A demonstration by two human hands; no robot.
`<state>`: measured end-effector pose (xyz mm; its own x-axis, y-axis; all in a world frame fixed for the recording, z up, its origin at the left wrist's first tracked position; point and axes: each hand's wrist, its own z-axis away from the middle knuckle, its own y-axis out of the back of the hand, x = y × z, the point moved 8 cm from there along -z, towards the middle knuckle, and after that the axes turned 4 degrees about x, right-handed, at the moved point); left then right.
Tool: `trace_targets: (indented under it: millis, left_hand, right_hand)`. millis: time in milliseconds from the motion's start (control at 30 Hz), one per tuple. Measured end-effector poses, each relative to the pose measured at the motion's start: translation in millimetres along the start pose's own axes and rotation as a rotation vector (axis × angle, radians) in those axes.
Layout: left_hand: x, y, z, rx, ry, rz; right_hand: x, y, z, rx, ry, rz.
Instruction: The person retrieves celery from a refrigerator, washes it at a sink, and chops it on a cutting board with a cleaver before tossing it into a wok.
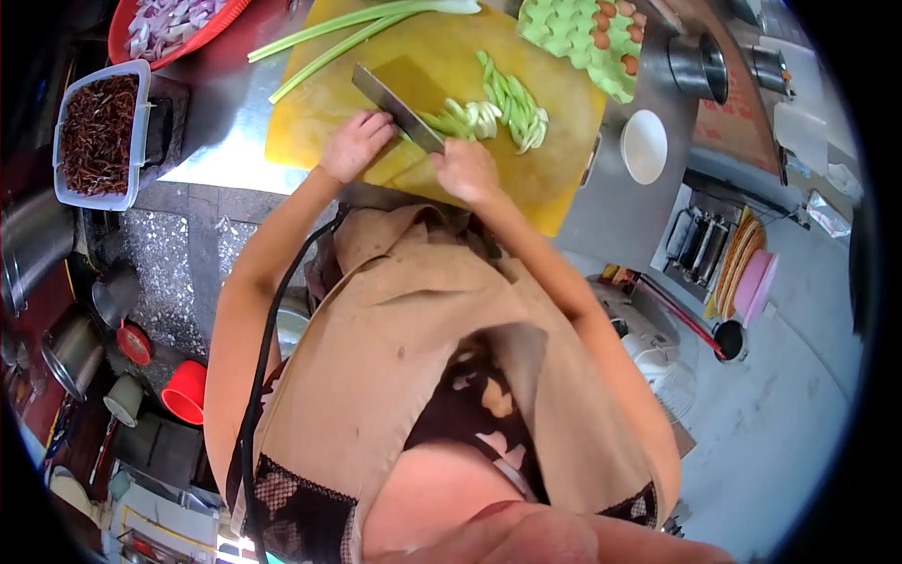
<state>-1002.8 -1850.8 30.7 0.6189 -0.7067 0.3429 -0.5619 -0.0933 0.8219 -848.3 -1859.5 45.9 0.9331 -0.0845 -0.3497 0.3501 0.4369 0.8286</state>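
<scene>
My right hand (467,171) is closed round the handle of a cleaver (396,108), whose broad blade points up and left over the yellow cutting board (564,179). Close to the blade's left side, my left hand (359,146) rests with bent fingers pressed together; whatever lies under them is hidden. Sliced green onion (460,120) sits against the blade's right side, and a second pile of green onion slices (514,101) lies farther right. Two long, whole green onion stalks (362,31) stretch across the board's far left edge.
Chopped purple onion fills a red basket (209,42) at upper left. Below it stands a plastic tub (141,141) of dark brown strips. A green egg tray (573,42) with several brown eggs, a white bowl (645,148) and a metal pot (698,69) are at right.
</scene>
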Motion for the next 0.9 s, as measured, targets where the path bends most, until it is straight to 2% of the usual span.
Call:
trace_targets:
  millis: [133, 200, 333, 433, 533, 600, 700, 733, 767, 867, 900]
  left_hand:
    - [-1.2, -3.1, 3.7, -0.008, 0.012, 0.045]
    - [-3.5, -5.5, 4.2, -0.012, 0.019, 0.069]
    - [2.9, -0.3, 4.5, -0.002, 0.013, 0.051]
    - [-0.2, 0.1, 3.7, -0.007, 0.030, -0.013]
    - [-1.0, 0.2, 3.9, 0.012, 0.045, 0.031]
    - [-1.1, -2.1, 4.8, 0.015, 0.014, 0.034]
    - [2.0, 3.5, 2.8, -0.036, -0.022, 0.056]
    - [-1.9, 1.5, -2.5, -0.070, -0.032, 0.081]
    - [-14.6, 11.4, -8.5, 0.041, -0.060, 0.122]
    - [-94.8, 54.4, -41.2, 0.355, 0.369, -0.162]
    - [-109.8, 59.3, -60.2, 0.362, 0.522, -0.222]
  right_hand:
    - [2.2, 18.4, 12.9, -0.155, -0.043, 0.049]
    - [2.2, -4.3, 5.6, -0.154, -0.031, -0.015]
    - [1.9, -0.9, 2.2, -0.073, -0.075, -0.105]
    - [4.8, 18.2, 9.8, -0.172, -0.064, -0.064]
    - [17.8, -7.9, 2.2, -0.173, -0.040, -0.095]
    - [22.2, -27.7, -7.5, -0.129, -0.096, -0.183]
    - [20.3, -19.7, -9.0, -0.108, -0.057, -0.235]
    - [17.2, -6.5, -2.5, -0.025, -0.014, -0.133]
    - [14.8, 6.0, 3.2, 0.058, 0.027, -0.028]
    - [17.5, 12.8, 21.0, 0.015, 0.003, -0.121]
    - [17.7, 7.8, 22.0, 0.020, -0.005, -0.128]
